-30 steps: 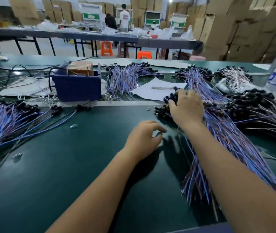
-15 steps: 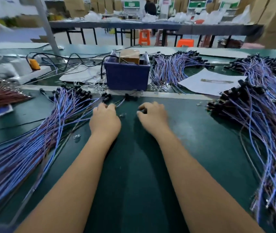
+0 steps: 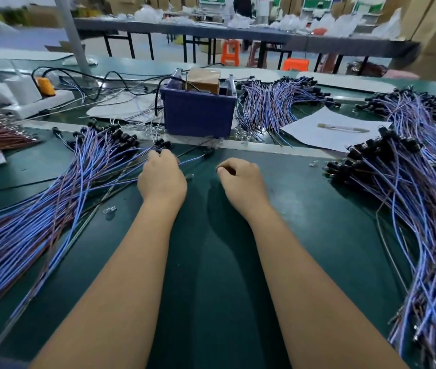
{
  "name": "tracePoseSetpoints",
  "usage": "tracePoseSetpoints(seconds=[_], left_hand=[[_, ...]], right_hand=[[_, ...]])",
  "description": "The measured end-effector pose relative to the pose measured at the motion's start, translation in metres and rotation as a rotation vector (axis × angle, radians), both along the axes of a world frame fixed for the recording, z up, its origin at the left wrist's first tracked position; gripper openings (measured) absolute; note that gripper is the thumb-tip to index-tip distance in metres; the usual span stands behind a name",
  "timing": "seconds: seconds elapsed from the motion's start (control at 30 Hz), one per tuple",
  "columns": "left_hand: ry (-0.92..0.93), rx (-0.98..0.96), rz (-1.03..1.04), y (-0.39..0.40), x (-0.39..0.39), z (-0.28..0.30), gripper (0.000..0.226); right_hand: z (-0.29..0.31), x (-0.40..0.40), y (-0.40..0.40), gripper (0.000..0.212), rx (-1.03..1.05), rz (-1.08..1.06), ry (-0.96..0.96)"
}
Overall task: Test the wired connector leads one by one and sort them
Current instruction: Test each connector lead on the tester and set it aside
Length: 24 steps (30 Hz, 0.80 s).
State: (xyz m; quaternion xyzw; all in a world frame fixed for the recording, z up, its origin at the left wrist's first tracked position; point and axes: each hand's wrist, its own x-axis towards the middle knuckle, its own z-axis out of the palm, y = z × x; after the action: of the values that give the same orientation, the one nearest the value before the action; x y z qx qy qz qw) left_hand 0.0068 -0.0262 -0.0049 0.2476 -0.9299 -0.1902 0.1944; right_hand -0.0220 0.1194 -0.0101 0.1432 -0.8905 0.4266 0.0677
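Your left hand (image 3: pixel 162 177) has slid onto the left pile (image 3: pixel 60 187), fingers seemingly pinching one lead there, while your right hand (image 3: pixel 240 179) hangs curled, empty — sorting underway.

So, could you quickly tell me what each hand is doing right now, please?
Left hand: fingers curled on the leads at the left pile's edge; the grip itself is hidden.
Right hand: fingers curled; whether it holds anything cannot be told.

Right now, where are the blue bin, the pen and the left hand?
Blue bin (image 3: pixel 198 115), head view, on its front wall.
Pen (image 3: pixel 343 127), head view, mid-barrel, lying on the paper.
Left hand (image 3: pixel 162 179), head view, on the back of the hand.
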Motion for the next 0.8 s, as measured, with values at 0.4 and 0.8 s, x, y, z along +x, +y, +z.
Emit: tracePoseSetpoints(seconds=[0.4,0.8], left_hand=[[0.040,-0.001,-0.094,-0.004,0.006,-0.005,0.020],[0.558,0.415,-0.305,0.012,0.007,0.009,0.017]], right_hand=[[0.005,0.009,0.000,0.020,0.009,0.011,-0.003],[0.009,0.013,0.000,0.026,-0.349,0.163,-0.076]])
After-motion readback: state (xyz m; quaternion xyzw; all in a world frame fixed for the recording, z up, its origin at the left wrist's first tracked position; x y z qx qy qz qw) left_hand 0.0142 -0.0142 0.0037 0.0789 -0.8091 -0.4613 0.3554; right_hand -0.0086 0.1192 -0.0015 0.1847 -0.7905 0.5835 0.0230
